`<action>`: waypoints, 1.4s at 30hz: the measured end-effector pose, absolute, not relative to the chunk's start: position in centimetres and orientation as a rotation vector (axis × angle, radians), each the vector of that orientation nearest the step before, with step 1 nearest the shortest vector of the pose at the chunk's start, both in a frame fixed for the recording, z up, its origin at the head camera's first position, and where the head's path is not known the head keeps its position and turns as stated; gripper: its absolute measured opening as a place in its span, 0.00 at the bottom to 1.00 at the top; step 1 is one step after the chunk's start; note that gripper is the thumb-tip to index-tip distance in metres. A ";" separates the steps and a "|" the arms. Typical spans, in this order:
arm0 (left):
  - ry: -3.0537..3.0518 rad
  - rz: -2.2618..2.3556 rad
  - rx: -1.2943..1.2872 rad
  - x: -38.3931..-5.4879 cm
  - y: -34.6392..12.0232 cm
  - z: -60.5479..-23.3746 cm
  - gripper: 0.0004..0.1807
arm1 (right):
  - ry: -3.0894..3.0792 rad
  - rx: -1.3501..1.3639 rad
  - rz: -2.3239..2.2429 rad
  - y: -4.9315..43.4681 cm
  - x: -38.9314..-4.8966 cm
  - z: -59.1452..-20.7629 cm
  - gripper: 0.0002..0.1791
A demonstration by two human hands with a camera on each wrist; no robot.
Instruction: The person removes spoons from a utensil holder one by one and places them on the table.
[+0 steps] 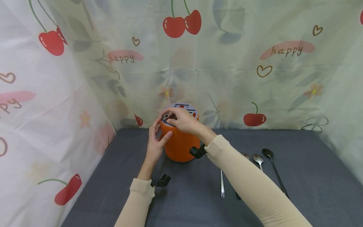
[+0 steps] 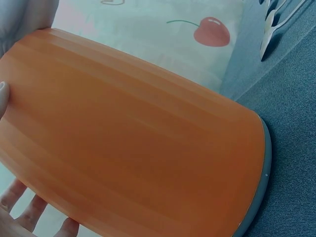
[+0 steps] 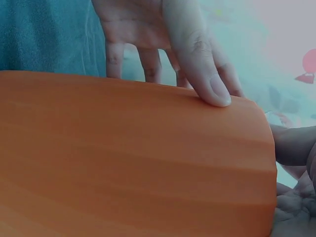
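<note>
An orange ribbed cylindrical container (image 1: 181,146) stands upright on the grey cloth. Its pale lilac top (image 1: 185,106) has dark slots and red spots. My left hand (image 1: 155,143) grips the container's upper left side, thumb in front and fingers round the far side; the left wrist view shows its thumb (image 2: 3,98) against the orange wall. Above the top, my right hand (image 1: 181,119) has bent fingers at the left part of the rim. Whether it pinches anything there is hidden, and the right wrist view shows only part of that hand (image 3: 298,148) beside the container's end.
To the right lie a silver spoon (image 1: 258,158), a black long-handled spoon (image 1: 267,153) and a slim silver handle (image 1: 222,186). My right forearm (image 1: 244,179) covers parts of other utensils. A cherry-patterned curtain (image 1: 227,78) hangs behind and at the sides.
</note>
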State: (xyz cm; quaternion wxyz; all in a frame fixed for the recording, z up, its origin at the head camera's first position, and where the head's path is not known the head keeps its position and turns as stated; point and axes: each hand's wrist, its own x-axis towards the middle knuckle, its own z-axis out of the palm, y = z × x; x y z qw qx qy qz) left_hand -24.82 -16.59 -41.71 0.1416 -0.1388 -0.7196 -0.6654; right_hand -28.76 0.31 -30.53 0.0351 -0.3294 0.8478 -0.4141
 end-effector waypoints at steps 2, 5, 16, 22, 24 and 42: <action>-2.071 -1.947 -0.405 -24.2 -16.4 -40.9 0.37 | 2.593 -0.998 -1.304 0.5 -28.8 -30.5 0.16; -2.065 -1.981 -0.395 -23.3 -16.1 -39.7 0.38 | 2.568 -0.975 -1.374 0.9 -28.9 -30.3 0.15; -2.073 -1.977 -0.382 -23.1 -15.9 -39.5 0.38 | 2.453 -0.955 -1.709 1.4 -28.6 -29.7 0.13; -2.071 -1.987 -0.375 -23.2 -15.8 -39.4 0.38 | 2.239 -0.926 -1.894 2.2 -27.8 -28.1 0.14; -2.073 -1.987 -0.368 -23.2 -15.9 -39.5 0.38 | 2.179 -0.897 -1.915 2.5 -27.7 -27.9 0.15; -2.069 -1.989 -0.353 -23.2 -16.0 -39.4 0.38 | 1.992 -0.681 -2.144 3.6 -27.3 -27.6 0.11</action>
